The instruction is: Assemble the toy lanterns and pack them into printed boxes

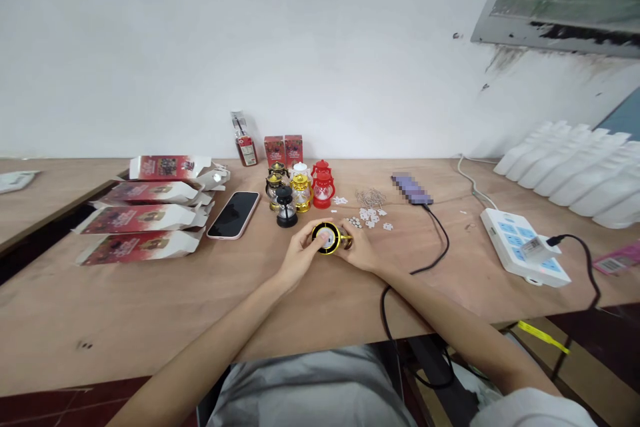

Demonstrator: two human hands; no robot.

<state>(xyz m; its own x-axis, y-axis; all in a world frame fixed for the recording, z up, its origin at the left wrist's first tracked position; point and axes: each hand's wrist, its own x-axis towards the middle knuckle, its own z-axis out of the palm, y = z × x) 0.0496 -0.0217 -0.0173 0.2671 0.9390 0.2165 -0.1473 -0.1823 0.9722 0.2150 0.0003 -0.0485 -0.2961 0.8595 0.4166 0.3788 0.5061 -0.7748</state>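
Between my two hands is a small gold and black lantern (327, 238), tipped so that its round base faces me. My left hand (301, 250) grips it from the left, with the thumb pressed on the pale centre of the base. From the right, my right hand (361, 250) closes round its gold side; some of those fingers are hidden. Just beyond stand several small lanterns in black, gold, white and red, among them a black lantern (287, 207) and a red lantern (323, 188). Close to my right hand lie button cells (355, 222), small white pieces (371, 216) and thin wire handles (370, 198).
Flattened red boxes (145, 217) and a phone (234, 215) lie to the left. Two upright red boxes (284, 150) and a bottle (245, 140) stand by the wall. On the right are a cabled purple device (411, 188), a power strip (523, 247) and white plastic forms (575, 170).
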